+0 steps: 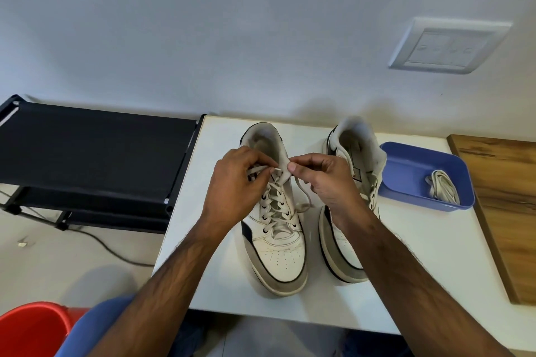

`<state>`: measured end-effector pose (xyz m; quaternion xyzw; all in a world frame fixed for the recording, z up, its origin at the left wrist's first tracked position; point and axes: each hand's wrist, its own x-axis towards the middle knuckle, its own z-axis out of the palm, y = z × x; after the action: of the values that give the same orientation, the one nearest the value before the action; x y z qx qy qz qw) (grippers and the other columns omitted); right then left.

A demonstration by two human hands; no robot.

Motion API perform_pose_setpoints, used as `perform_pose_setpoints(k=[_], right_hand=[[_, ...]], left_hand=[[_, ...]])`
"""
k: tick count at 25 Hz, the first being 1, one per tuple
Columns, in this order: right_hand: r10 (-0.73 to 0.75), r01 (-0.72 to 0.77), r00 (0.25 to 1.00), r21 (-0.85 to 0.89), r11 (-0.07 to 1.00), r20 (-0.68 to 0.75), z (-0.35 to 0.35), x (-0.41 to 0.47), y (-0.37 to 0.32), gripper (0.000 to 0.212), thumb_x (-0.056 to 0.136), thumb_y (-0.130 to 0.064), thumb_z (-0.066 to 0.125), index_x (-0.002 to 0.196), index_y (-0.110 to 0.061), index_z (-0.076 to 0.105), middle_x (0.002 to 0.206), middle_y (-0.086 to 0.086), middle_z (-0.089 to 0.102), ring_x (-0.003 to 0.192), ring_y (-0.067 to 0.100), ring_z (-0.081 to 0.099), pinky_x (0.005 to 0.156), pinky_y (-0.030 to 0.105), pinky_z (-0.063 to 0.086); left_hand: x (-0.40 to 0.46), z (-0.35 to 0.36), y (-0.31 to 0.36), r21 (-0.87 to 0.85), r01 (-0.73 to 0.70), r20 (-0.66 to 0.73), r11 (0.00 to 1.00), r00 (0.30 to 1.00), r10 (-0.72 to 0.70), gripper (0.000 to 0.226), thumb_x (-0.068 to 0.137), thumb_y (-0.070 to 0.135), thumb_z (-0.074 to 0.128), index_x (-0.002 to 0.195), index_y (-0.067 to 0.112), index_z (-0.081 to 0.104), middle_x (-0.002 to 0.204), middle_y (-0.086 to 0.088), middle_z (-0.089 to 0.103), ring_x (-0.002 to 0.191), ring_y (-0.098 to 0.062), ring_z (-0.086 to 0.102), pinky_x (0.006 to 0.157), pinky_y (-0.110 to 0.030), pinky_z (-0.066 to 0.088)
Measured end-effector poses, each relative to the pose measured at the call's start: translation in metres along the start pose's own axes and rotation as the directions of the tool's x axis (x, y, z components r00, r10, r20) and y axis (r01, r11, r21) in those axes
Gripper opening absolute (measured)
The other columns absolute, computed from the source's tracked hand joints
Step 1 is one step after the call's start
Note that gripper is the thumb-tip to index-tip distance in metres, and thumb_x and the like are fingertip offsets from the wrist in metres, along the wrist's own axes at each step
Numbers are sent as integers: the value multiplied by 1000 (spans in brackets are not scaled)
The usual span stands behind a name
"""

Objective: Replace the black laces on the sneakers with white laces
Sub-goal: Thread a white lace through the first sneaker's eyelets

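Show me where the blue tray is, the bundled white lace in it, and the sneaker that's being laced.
blue tray (406, 165): head view, on its bare inner floor.
bundled white lace (443, 187): head view, middle of the coil.
sneaker being laced (282, 258): head view, on its perforated toe.

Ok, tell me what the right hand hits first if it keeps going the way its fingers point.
Its fingers point left, so the right hand would likely first meet the tongue of the left sneaker, then the left hand. Depth is unclear.
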<state>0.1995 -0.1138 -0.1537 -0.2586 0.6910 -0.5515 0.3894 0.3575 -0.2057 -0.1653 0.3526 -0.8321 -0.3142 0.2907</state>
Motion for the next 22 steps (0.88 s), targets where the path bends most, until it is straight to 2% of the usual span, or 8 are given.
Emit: perform_pose_setpoints(k=[3,7,12,14,16,18,19,22], right_hand=[[-10,10,1000,-11,1000,-7,-1,0,1,19,85,-7,78,103,-3,77,85,2,76,66,-8,66,57,5,44],[-30,30,1000,-14,999,-5,1,2,4,18,84,-9,79,101,-4,78,82,-1,76,68,-6,67,60,6,45],[-68,69,997,-13,998,27,0,0,4,12,87,-12,78,99,-9,79,83,-3,78,76,0,71,70,12,50],[-82,84,994,-35,996,65,-4,-1,5,14,89,-8,75,103,-11,78,87,-2,79,84,4,72,77,16,53],[-110,119,989,-78,990,102,-7,-3,5,22,88,-1,74,106,-13,77,91,-1,79,87,6,73,82,18,54],[-157,174,980,-147,974,121,-7,-7,3,27,86,4,74,108,-13,77,88,-4,77,77,-3,68,76,12,50],[-175,195,977,-180,964,122,-6,-8,2,28,86,4,74,108,-12,76,87,-6,76,71,-6,65,73,9,48],[-193,214,975,-231,949,109,-3,-9,2,27,85,0,76,109,-14,77,88,-7,75,67,-8,61,68,7,45]], left_hand=[[0,1,-1,93,-57,15,994,998,56,6,87,27,77,94,28,76,85,24,57,88,-2,50,77,-31,48],[0,4,-4,127,-72,10,989,997,72,7,86,29,79,93,31,76,86,26,57,90,-6,53,77,-45,50],[-1,9,-4,4,16,-39,1000,999,-15,11,84,25,79,86,35,76,82,26,63,85,-1,53,76,-51,50],[-2,10,0,-100,95,-50,991,994,-100,17,81,18,82,84,31,72,81,23,66,85,2,57,79,-44,52],[-1,11,4,-202,148,-45,968,986,-160,22,78,10,84,85,24,68,82,16,70,84,0,65,77,-31,53],[1,11,6,-248,181,-21,952,981,-192,25,76,6,85,86,22,67,81,14,72,83,-2,68,74,-19,49],[2,10,6,-251,184,-8,950,981,-192,26,76,6,85,87,23,68,80,15,73,83,-1,68,74,-18,48],[3,9,3,-134,89,-6,987,996,-91,28,80,17,83,97,36,72,79,25,72,88,0,67,85,-39,49]])
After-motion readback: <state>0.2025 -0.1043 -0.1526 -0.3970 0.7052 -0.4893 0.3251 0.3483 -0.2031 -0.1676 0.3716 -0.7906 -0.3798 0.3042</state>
